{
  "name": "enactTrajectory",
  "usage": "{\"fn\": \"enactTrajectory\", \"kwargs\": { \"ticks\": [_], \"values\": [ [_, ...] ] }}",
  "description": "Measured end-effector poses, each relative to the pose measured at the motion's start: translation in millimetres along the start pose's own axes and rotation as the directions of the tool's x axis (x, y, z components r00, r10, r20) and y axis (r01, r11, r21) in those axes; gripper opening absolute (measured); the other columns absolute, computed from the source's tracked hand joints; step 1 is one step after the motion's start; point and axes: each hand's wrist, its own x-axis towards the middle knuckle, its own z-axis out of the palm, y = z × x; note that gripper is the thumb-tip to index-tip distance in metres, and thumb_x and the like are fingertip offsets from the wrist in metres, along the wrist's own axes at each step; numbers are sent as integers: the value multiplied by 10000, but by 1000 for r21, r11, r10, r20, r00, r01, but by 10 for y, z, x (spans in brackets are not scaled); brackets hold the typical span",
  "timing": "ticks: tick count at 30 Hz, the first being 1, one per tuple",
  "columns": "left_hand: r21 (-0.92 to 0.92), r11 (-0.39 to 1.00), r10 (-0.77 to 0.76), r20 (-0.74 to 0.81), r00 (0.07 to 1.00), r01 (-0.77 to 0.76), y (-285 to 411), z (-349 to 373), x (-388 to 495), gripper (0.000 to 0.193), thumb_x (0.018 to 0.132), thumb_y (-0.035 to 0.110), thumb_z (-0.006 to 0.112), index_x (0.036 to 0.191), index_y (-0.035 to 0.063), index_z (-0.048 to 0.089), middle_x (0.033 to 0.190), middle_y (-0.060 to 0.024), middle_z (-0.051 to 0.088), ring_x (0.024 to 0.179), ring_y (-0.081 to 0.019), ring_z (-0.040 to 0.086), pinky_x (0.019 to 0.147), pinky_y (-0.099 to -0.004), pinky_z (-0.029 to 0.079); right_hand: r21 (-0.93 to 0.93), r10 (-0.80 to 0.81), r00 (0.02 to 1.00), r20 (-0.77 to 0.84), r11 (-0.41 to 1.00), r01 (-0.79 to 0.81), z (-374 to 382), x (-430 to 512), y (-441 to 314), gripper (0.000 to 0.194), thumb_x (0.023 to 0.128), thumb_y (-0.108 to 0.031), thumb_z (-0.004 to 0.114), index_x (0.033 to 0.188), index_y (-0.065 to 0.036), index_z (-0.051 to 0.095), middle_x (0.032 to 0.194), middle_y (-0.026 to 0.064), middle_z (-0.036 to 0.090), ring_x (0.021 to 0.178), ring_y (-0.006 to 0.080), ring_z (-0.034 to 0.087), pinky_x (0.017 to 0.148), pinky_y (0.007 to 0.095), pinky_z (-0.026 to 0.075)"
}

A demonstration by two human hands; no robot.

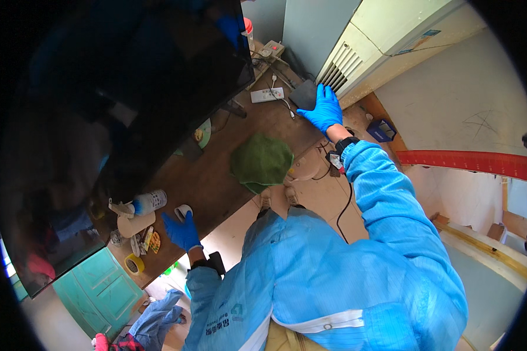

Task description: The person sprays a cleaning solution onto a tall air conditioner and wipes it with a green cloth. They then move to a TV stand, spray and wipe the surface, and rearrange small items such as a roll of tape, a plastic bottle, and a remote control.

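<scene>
My right hand (pixel 323 110), in a blue glove, rests spread against a flat dark box (pixel 304 95) at the table's right end. Whether it grips the box I cannot tell. My left hand (pixel 182 230), gloved too, is at a white roll or cup (pixel 183 213) near the table's front edge; its hold is unclear. A folded green cloth (pixel 261 161) lies on the brown table (pixel 219 184) between my hands. Left of my left hand are a spray bottle (pixel 149 202), a roll of yellow tape (pixel 134 264) and several small items.
A large dark television (pixel 127 96) stands along the table's back. A white remote control (pixel 267 95), a power strip (pixel 270 52) and cables lie at the right end. Beyond rises a floor-standing air conditioner (pixel 355 52). A black cable (pixel 349 210) runs over the floor.
</scene>
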Motion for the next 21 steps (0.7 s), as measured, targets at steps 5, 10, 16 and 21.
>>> {"fn": "enactTrajectory", "kwargs": {
  "ticks": [5, 10, 16, 21],
  "values": [
    [-80, 997, 2, -103, 995, -10, 160, -311, -28, 676, 893, 370, 711, 1416, 4, 490, 1391, -244, 535, 1237, -392, 560, 1036, -464, 467, -11, 26, 1000, -7, 1000, -26, 29, 84, -21, 1135, 656, -616, 796, 1483, -4, 317, 1404, 257, 438, 1268, 417, 473, 1054, 463, 427],
    [-162, 976, 122, -131, 984, -143, 369, -286, 24, 586, 944, 314, 651, 1393, -30, 500, 1380, -248, 545, 1235, -384, 563, 1033, -459, 468, 88, 114, 986, 119, 988, -125, -15, -115, -175, 1175, 638, -649, 792, 1492, -3, 309, 1369, 254, 488, 1199, 417, 541, 999, 478, 473],
    [-200, 955, 220, -20, 975, -220, 665, -143, -3, 520, 940, 252, 640, 1356, -41, 533, 1355, -232, 571, 1225, -372, 569, 1041, -448, 451, 44, 103, 983, 154, 993, -111, -68, -592, -552, 1151, 636, -646, 794, 1481, -9, 341, 1319, 244, 533, 1117, 386, 596, 923, 450, 513],
    [-154, 944, 300, 37, 953, -291, 861, -98, -83, 481, 934, 227, 643, 1339, -19, 558, 1340, -220, 586, 1224, -358, 573, 1062, -423, 423, 216, 18, 972, 235, 974, -71, -103, -526, -391, 1072, 687, -641, 774, 1430, 39, 409, 1284, 265, 557, 1136, 395, 584, 953, 448, 495]
  ]
}}
